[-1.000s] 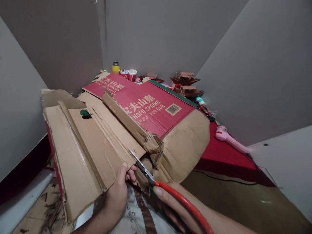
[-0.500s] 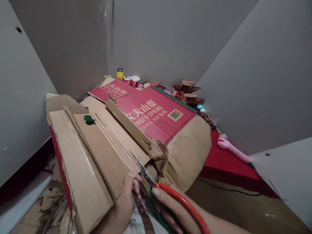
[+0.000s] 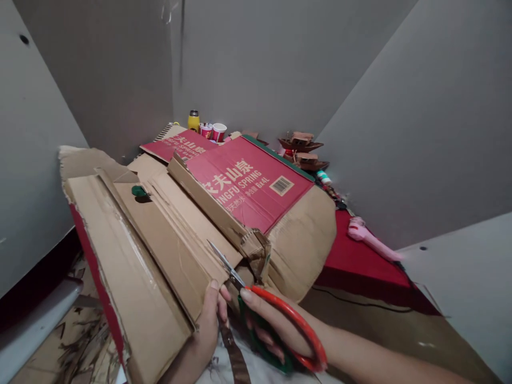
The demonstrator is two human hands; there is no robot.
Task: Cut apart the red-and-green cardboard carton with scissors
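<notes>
A large flattened cardboard box [image 3: 172, 277] lies tilted in front of me, brown inside, with red printed panels [image 3: 248, 181] at the back. My left hand [image 3: 208, 325] pinches its near edge between thumb and fingers. In my right hand [image 3: 268, 320] is a pair of scissors [image 3: 290, 314] with one red and one green handle loop. The scissor blades lie across the cardboard just right of my left fingertips, pointing up and left; the lower blade is hidden under the cardboard. A dark green piece [image 3: 139, 191] shows at a hole in the board.
Behind the cardboard stand a yellow bottle [image 3: 193, 120], paper cups [image 3: 218, 132] and small brown model boats [image 3: 301, 141]. A pink glue gun [image 3: 372, 240] lies on the red-covered table [image 3: 344, 256] at right. Grey partition walls [image 3: 256, 64] enclose the table.
The scissor handles have come closer together and the blades have closed somewhat on the cardboard. My left hand keeps its hold. The whole view has shifted slightly.
</notes>
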